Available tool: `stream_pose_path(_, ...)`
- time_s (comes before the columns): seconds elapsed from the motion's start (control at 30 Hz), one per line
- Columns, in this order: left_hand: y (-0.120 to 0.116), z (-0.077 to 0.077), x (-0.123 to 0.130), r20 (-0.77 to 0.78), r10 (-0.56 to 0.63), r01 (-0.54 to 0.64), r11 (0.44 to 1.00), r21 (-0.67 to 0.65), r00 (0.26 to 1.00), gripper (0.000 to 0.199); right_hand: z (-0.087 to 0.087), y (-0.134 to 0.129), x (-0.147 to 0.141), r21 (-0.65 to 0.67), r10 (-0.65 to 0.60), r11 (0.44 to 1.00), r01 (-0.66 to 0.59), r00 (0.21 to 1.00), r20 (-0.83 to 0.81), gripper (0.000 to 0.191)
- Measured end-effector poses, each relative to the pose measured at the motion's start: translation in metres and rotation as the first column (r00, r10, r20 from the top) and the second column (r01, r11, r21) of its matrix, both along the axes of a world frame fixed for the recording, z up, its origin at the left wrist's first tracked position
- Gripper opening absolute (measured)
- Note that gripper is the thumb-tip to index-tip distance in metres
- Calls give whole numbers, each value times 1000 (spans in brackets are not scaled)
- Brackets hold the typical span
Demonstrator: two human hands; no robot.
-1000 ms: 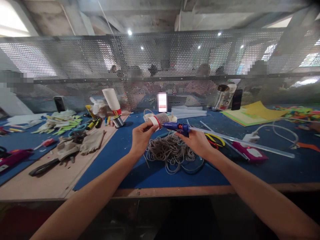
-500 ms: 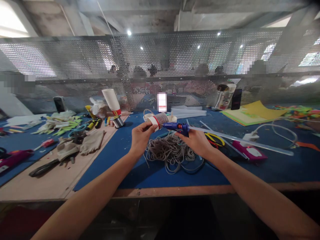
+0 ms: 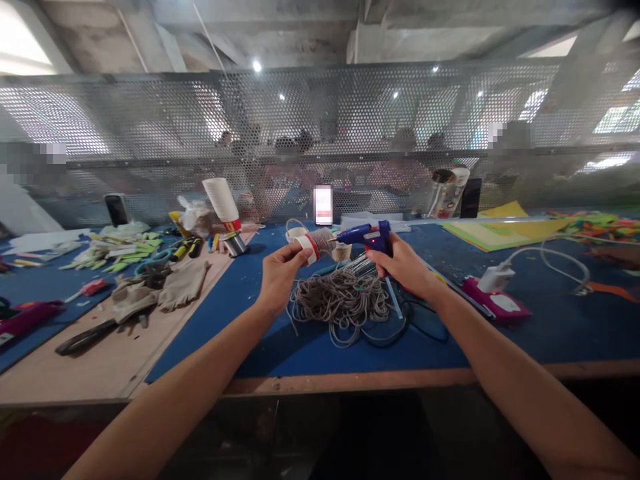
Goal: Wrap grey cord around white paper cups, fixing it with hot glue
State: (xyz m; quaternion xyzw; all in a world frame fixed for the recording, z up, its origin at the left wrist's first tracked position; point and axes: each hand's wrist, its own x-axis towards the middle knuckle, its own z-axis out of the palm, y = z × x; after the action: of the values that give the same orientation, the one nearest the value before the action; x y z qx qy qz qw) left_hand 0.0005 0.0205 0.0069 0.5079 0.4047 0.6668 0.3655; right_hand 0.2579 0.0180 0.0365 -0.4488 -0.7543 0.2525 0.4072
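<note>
Our L hand [image 3: 279, 277] grips the cup [image 3: 307, 245] sideways, prob. so its cord wrap [image 3: 323, 240] faces the glue gun [image 3: 365, 235] our R hand [image 3: 404, 267] clutches; cord pile [image 3: 343, 297] sits nearer, w/in reach.

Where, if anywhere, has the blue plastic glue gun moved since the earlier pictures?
Yes: the glue gun has shifted up and rightward in view, against the tangled grey cord pile.

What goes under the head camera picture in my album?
Left hand holding a cup, right hand a glue gun, near tangled cord.

Cord heap [image 3: 345, 299] blocking, room over nearside mat [image 3: 300, 360]
</note>
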Motion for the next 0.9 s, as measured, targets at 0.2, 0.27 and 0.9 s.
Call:
stream_pose_path(0.2,2,-1,0,25,-10,10,1000,-23,1000,28,-3,24,18,52,-76,996,76,997,4,36)
stream_pose_path(0.27,2,-2,0,18,-4,4,1000,-29,1000,28,-8,35,26,111,-189,976,187,982,5,40)
stream_pose_path(0.9,-2,-1,5,38,-40,43,996,-74,998,34,-54,83,56,69,-561,788,612,668,489,46)
